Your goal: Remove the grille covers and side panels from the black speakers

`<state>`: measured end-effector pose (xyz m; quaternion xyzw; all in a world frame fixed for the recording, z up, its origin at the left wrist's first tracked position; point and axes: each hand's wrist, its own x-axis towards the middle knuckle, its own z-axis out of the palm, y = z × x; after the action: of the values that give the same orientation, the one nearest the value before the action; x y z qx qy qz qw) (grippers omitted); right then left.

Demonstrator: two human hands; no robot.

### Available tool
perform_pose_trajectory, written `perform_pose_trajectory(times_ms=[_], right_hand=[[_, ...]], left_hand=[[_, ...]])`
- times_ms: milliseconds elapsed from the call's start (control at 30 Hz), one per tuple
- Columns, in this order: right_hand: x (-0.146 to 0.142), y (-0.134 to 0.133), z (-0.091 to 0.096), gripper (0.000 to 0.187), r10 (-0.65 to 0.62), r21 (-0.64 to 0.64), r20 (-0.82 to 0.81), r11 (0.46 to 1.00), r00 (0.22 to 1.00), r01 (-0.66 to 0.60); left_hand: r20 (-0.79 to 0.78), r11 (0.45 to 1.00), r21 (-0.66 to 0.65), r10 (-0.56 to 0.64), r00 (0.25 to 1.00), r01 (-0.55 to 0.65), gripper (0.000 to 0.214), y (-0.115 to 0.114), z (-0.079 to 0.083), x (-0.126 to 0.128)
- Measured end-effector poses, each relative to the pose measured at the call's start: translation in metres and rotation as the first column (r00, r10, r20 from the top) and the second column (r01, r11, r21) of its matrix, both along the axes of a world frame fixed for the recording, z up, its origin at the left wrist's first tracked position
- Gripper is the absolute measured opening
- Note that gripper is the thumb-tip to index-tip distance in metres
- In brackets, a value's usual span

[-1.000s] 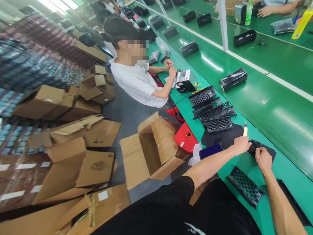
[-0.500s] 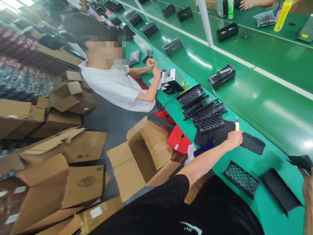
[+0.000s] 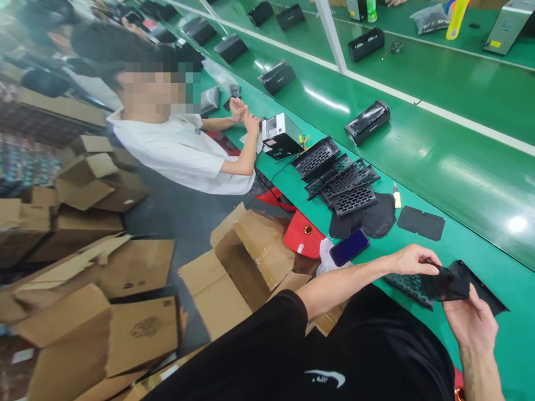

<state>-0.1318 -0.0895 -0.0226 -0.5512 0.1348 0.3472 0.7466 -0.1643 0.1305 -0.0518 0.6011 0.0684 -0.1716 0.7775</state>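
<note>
A thin black sheet of fabric [image 3: 449, 282] is stretched between my two hands. My left hand [image 3: 413, 260] pinches its left end, and my right hand [image 3: 472, 318] grips its right end from below. Under the sheet, a black perforated grille [image 3: 404, 285] lies on the green table, partly covered by my left forearm and the fabric. Behind my right hand rests a curved black panel [image 3: 485, 287], also partly hidden. Farther back lie a flat black fabric piece [image 3: 421, 223] and a small tube with a cream body [image 3: 397, 197].
Several perforated grilles [image 3: 351, 178] are piled beside black fabric sheets [image 3: 378, 216] and a phone [image 3: 350, 248]. A co-worker in a white shirt [image 3: 167, 150] sits to the left near a metal-cased device [image 3: 282, 135]. An open cardboard box [image 3: 217, 295] stands below the table edge.
My left hand has left the small tube on the table and come right to the fabric. My right hand has brought the fabric in from the right edge, over the grille.
</note>
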Motion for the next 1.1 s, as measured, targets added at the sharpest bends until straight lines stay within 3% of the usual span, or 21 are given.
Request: perform_pose_trajectory(times_ms=[67, 133, 233, 300, 367, 500, 600, 667, 733, 800, 1000, 1100], right_hand=[[-0.009, -0.006, -0.011, 0.036, 0.032, 0.054, -0.069, 0.998, 0.997, -0.029], [-0.016, -0.012, -0.018, 0.054, 0.090, 0.058, -0.119, 0.995, 0.989, -0.083], [-0.030, -0.017, -0.023, 0.072, 0.172, -0.069, -0.087, 0.982, 0.981, -0.178], [-0.039, -0.017, -0.025, 0.075, 0.221, -0.135, -0.079, 0.964, 0.972, -0.230], [-0.046, -0.017, -0.029, 0.071, 0.273, -0.161, -0.117, 0.944, 0.955, -0.289], [-0.051, -0.018, -0.038, 0.051, 0.273, -0.215, -0.149, 0.929, 0.950, -0.301], [-0.051, -0.017, -0.043, 0.052, 0.247, -0.263, -0.130, 0.925, 0.960, -0.274], [-0.051, -0.014, -0.047, 0.057, 0.254, -0.347, -0.121, 0.895, 0.960, -0.281], [-0.050, -0.012, -0.053, 0.060, 0.274, -0.465, -0.097, 0.838, 0.957, -0.287], [-0.046, -0.010, -0.059, 0.059, 0.312, -0.585, -0.065, 0.757, 0.948, -0.289], [-0.036, -0.007, -0.071, 0.048, 0.451, -0.854, -0.076, 0.431, 0.890, -0.291], [-0.037, -0.008, -0.069, 0.046, 0.496, -0.898, -0.100, 0.329, 0.862, -0.293]], left_hand=[[0.030, 0.990, 0.142, -0.007, 1.000, 0.003, 0.026, 0.000, 0.002, -0.013], [0.120, 0.946, 0.298, -0.165, 0.979, 0.123, 0.016, 0.003, 0.010, -0.023], [0.188, 0.807, 0.496, -0.459, 0.868, 0.319, 0.010, 0.004, 0.026, -0.034], [0.174, 0.718, 0.586, -0.563, 0.808, 0.374, 0.012, 0.004, 0.032, -0.041], [0.165, 0.677, 0.624, -0.604, 0.780, 0.391, 0.013, 0.004, 0.033, -0.047], [0.141, 0.663, 0.644, -0.594, 0.792, 0.382, 0.015, 0.010, 0.026, -0.052], [0.110, 0.653, 0.655, -0.580, 0.807, 0.380, 0.016, 0.013, 0.019, -0.051], [0.109, 0.667, 0.652, -0.554, 0.825, 0.361, 0.015, 0.014, 0.013, -0.051], [0.075, 0.663, 0.671, -0.504, 0.860, 0.331, 0.015, 0.015, 0.006, -0.050], [0.001, 0.618, 0.721, -0.453, 0.891, 0.313, 0.016, 0.015, 0.000, -0.050], [-0.241, 0.351, 0.860, -0.362, 0.901, 0.371, 0.023, 0.012, -0.010, -0.058], [-0.260, 0.293, 0.902, -0.220, 0.940, 0.318, 0.031, 0.010, -0.012, -0.066]])
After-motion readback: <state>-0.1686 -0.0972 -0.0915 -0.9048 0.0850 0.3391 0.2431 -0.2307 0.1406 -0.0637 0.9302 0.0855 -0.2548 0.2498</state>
